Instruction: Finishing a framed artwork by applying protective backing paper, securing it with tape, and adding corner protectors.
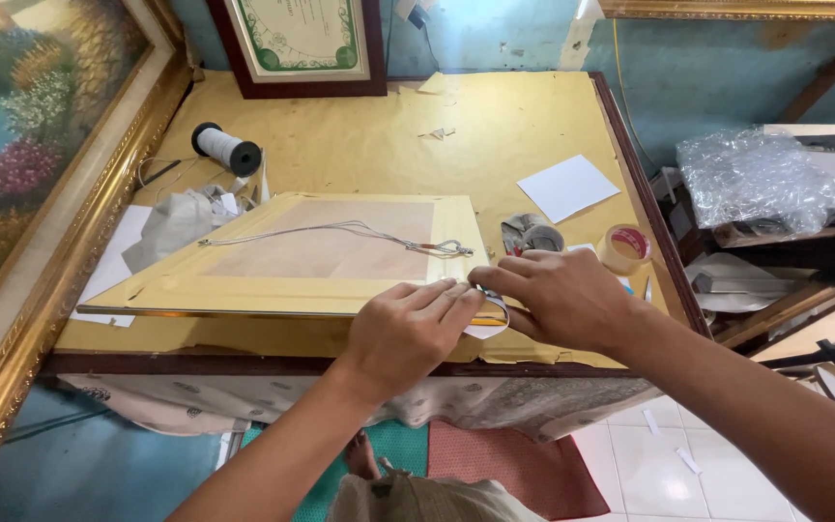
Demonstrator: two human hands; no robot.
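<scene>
Tape, a pale strip curling off the near right corner of the picture frame, sat between both hands. The left hand lay flat with fingers pressing down on the frame's near edge; the right hand was pinched on the strip's end just beside the left fingertips. The frame lay face down on the counter, its paper backing up, with a hanging wire strung across it just beyond the hands.

Slippage looked the likeliest trouble: the frame's near edge lay close to the counter's front edge, so a hard pull on the strip could have dragged the corner off the counter. The strip was already curled, and it might have folded onto itself or gone down creased if the right hand's pinch had loosened. Pressing too hard could have torn the thin backing paper.

A tape roll stood just beyond the right hand, a white card farther past it, and a spool of cord well off beyond the left hand.
</scene>
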